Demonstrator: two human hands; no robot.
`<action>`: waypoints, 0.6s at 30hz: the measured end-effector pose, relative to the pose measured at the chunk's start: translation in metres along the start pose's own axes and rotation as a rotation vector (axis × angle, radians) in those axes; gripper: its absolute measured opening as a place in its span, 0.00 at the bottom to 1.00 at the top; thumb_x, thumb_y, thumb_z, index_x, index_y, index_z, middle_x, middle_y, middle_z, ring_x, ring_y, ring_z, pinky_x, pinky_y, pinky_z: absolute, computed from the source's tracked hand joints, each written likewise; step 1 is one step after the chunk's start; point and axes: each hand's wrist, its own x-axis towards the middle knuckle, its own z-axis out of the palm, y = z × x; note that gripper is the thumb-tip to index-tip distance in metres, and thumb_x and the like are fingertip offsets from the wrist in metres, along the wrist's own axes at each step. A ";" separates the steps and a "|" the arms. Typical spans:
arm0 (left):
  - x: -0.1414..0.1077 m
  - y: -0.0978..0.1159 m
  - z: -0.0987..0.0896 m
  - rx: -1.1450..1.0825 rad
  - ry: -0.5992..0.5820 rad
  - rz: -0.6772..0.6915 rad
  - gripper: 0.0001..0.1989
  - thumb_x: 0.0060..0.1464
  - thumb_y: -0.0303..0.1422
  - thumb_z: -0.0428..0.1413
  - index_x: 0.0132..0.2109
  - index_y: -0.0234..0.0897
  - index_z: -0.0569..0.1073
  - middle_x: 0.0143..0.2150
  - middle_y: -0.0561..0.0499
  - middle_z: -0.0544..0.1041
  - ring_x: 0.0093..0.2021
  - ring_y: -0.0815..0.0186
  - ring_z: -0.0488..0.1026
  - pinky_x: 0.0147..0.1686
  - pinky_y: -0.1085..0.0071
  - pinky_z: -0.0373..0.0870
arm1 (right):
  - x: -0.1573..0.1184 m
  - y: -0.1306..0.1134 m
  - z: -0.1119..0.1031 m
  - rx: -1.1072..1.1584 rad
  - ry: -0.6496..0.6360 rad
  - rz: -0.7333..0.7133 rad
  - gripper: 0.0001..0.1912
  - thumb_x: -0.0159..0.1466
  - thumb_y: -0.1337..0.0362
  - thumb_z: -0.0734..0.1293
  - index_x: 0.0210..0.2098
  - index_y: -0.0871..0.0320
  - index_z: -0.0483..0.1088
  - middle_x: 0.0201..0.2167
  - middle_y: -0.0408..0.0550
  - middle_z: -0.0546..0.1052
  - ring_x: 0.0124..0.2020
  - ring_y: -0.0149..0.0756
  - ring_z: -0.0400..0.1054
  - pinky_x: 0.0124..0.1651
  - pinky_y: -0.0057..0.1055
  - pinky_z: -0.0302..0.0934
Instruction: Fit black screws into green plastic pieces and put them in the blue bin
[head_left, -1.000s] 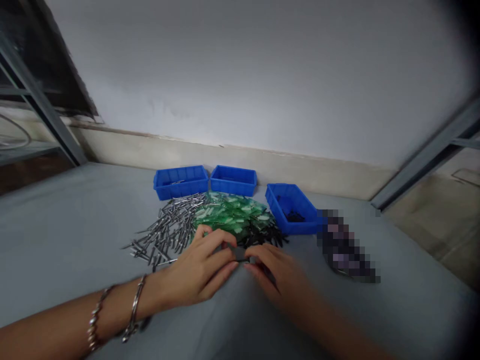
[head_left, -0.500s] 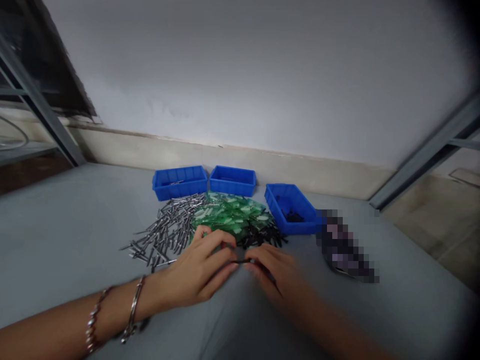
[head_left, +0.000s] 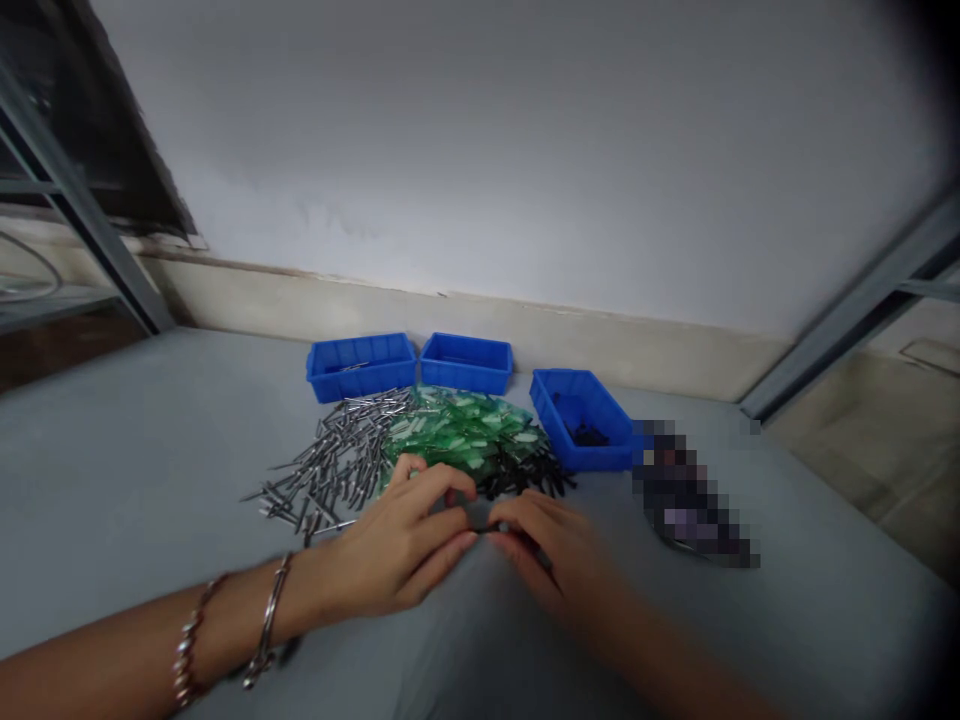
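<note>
A thin dark rod (head_left: 489, 528) spans the narrow gap between the left hand (head_left: 397, 545) and right hand (head_left: 559, 560), both pinched on it, its ends hidden by the fingers. Just beyond the grip lie black pieces (head_left: 521, 483), a heap of green translucent pieces (head_left: 457, 435) and steel pins (head_left: 334, 465); farther ahead sit blue bins (head_left: 360, 368).

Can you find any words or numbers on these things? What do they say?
I can't read any words or numbers: none show on the blue plastic bins or the green pieces, and the dark thing on the right is too blurred to read.
</note>
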 end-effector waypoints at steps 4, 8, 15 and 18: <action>0.000 0.000 0.000 0.007 0.012 0.002 0.09 0.59 0.24 0.45 0.38 0.32 0.70 0.41 0.44 0.67 0.42 0.63 0.63 0.41 0.63 0.53 | 0.000 0.000 0.000 -0.003 0.008 0.000 0.06 0.64 0.68 0.58 0.35 0.58 0.66 0.30 0.45 0.74 0.32 0.34 0.67 0.33 0.28 0.59; 0.000 0.000 -0.001 0.017 0.044 0.010 0.08 0.59 0.24 0.45 0.37 0.32 0.69 0.41 0.45 0.68 0.41 0.63 0.64 0.41 0.63 0.54 | 0.001 -0.001 0.000 0.001 0.020 0.009 0.07 0.64 0.66 0.58 0.37 0.59 0.67 0.29 0.46 0.73 0.30 0.34 0.67 0.32 0.28 0.59; 0.001 0.001 0.000 0.049 0.075 0.017 0.08 0.59 0.24 0.45 0.37 0.33 0.68 0.40 0.45 0.69 0.41 0.64 0.65 0.40 0.64 0.56 | 0.001 -0.003 -0.002 -0.026 0.023 0.033 0.09 0.65 0.63 0.57 0.38 0.58 0.68 0.30 0.46 0.74 0.32 0.34 0.68 0.33 0.28 0.60; 0.001 0.000 0.000 0.053 0.085 0.026 0.07 0.59 0.25 0.45 0.37 0.34 0.68 0.39 0.46 0.69 0.41 0.64 0.65 0.40 0.64 0.56 | 0.001 -0.002 -0.002 -0.028 0.031 0.017 0.10 0.65 0.64 0.57 0.36 0.59 0.68 0.29 0.46 0.74 0.32 0.34 0.68 0.33 0.28 0.60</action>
